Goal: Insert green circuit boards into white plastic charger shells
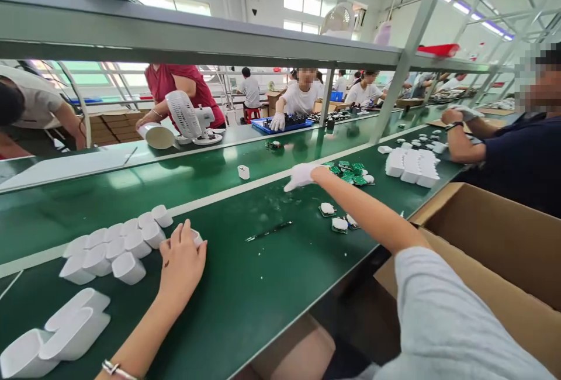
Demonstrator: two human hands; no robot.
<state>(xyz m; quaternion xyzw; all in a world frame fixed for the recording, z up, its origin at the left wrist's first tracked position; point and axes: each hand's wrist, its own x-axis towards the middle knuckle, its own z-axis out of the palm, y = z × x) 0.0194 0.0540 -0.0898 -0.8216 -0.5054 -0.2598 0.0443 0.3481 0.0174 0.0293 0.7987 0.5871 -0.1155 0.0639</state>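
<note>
My bare left hand (182, 260) is closed around a small white plastic housing (197, 238), partly hidden by its fingers, at the right end of a group of similar white housings (116, 248). My right hand (301, 176), in a white glove, reaches over the green work surface (228, 286) near the pale strip. Its fingers point left and look apart, with nothing visible in them. Beyond it, one white piece (243, 172) stands on the green belt. Tweezers (269, 231) lie between my hands. Beside my right forearm are green circuit boards (350, 174) and several boards with white parts (339, 224).
More white housings (76, 333) stand at the lower left. An open cardboard box (495, 251) is at my right, near a seated co-worker (521, 140). A metal shelf (197, 32) crosses above the bench. Across the belt are a white fan (186, 116) and other people.
</note>
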